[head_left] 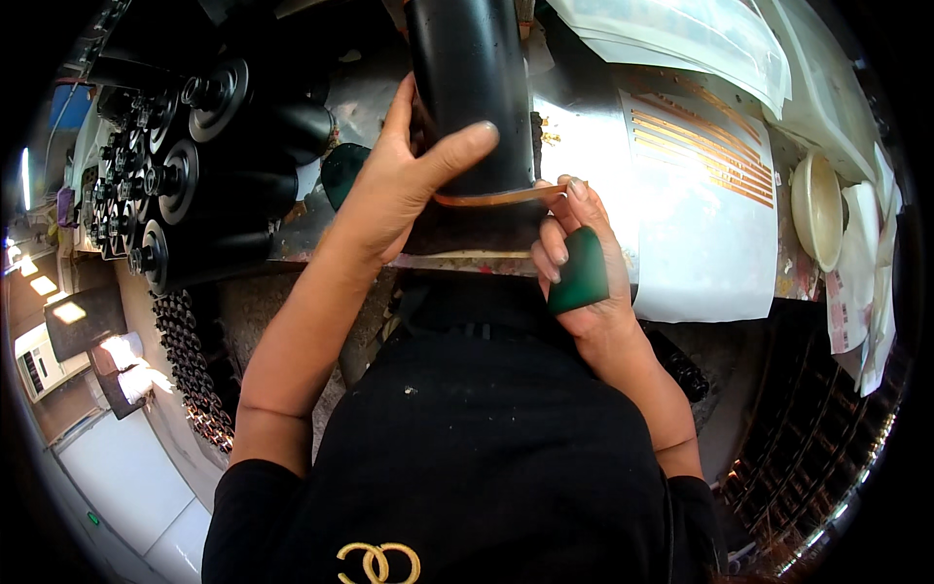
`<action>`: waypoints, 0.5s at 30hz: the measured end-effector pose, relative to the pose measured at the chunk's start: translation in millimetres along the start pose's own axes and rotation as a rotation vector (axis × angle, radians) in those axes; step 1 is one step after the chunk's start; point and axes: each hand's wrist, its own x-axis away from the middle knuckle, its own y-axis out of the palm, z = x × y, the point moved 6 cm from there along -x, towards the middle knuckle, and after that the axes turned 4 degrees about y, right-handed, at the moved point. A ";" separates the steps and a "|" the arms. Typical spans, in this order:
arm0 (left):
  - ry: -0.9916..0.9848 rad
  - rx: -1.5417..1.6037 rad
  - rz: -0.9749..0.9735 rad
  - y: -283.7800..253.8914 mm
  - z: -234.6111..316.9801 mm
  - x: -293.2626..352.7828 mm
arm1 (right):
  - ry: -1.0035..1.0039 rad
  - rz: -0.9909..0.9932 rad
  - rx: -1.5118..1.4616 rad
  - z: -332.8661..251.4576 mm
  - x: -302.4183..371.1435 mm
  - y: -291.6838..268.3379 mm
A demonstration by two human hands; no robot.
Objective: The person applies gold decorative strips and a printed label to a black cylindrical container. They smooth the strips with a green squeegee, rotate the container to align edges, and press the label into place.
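Note:
A black cylinder (467,92) lies on the bench in front of me, pointing away. My left hand (389,180) grips its left side, thumb laid over the top and fingers partly hidden behind it. Around the cylinder's near end runs a thin copper-coloured strip (501,200). Between thumb and fingertip, my right hand (593,263) pinches the strip's free right end, which stands off the cylinder. The same hand keeps a flat green scraper (581,273) against its palm.
More copper-coloured strips (705,151) lie in rows on a white sheet (705,263) at the right. Beyond are translucent sheets (681,34) and a cream bowl (815,209). Several black rollers (229,180) are stacked at the left. The bench edge (467,255) runs close before my body.

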 end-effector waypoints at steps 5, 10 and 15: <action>0.008 0.077 -0.015 -1.1 -0.2 -4.0 | -0.012 0.040 0.034 0.4 0.0 0.3; 0.029 0.004 0.051 1.0 -0.2 -1.0 | -0.019 0.054 0.045 1.1 -0.9 0.7; -0.020 0.100 0.006 -6.8 -4.0 -4.8 | -0.009 0.096 0.109 0.7 0.4 5.7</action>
